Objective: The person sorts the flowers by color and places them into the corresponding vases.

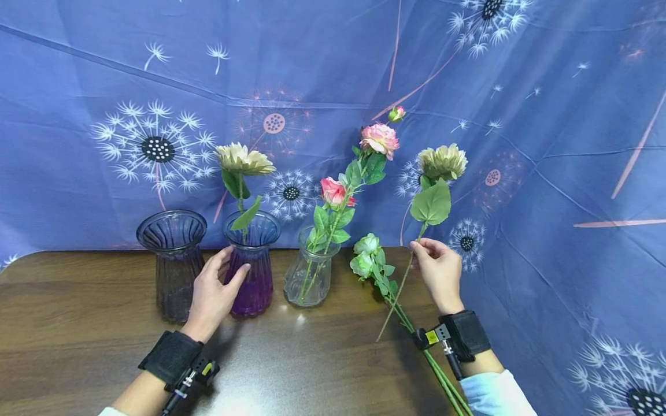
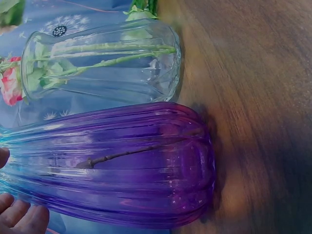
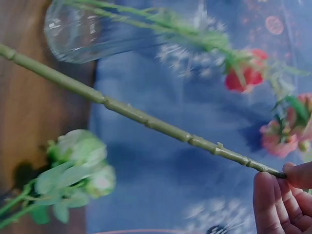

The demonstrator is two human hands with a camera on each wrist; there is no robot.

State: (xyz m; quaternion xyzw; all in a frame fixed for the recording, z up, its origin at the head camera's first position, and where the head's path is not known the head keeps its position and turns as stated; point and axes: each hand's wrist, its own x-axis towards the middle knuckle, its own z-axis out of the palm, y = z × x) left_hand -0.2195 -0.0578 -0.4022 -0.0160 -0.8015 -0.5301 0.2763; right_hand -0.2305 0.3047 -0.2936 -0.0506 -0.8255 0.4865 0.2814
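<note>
In the head view, my left hand [image 1: 215, 292] holds the neck of a blue-to-purple glass vase [image 1: 253, 289], thumb on its front and fingers at its left side. One cream flower [image 1: 244, 160] stands in that vase; its stem shows through the purple glass [image 2: 146, 195] in the left wrist view. My right hand [image 1: 439, 271] pinches the stem [image 3: 146, 119] of a second cream flower [image 1: 442, 162] just below its leaves. This flower is upright and slightly tilted, its bare stem slanting down to the left over the table.
A clear glass vase [image 1: 293, 286] holds pink roses [image 1: 380, 138]. Left of the purple vase stands a dark grey glass vase [image 1: 169, 277]. Pale green roses [image 1: 362, 263] lie on the wooden table [image 1: 291, 364], under my right forearm. A blue printed cloth [image 1: 322, 69] hangs behind.
</note>
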